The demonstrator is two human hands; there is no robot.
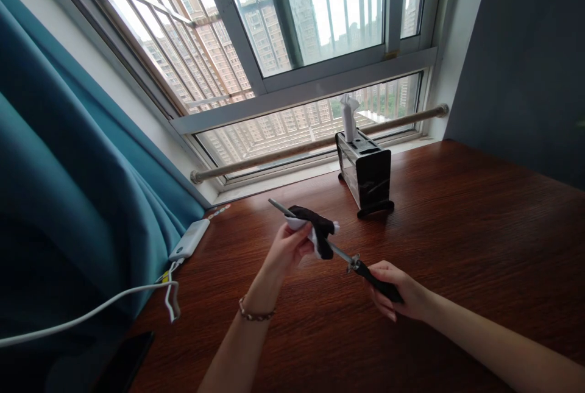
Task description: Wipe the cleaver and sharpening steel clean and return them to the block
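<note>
A honing steel (342, 252) with a grey metal rod, a small metal guard and a black handle slants over the table. My right hand (388, 286) is closed round its black handle. My left hand (292, 244), with a braided bracelet on its wrist, pinches a black-and-white cloth (315, 222) folded about the rod. The rod's tip pokes out past the cloth at the upper left. Part of the rod is hidden under the cloth.
On the brown wooden table (457, 228) a black tissue box (372, 177) stands near the window. At left lie a white power strip (191, 239), a white cable (91, 314) and a dark flat device (125, 359), beside a blue curtain (91, 167).
</note>
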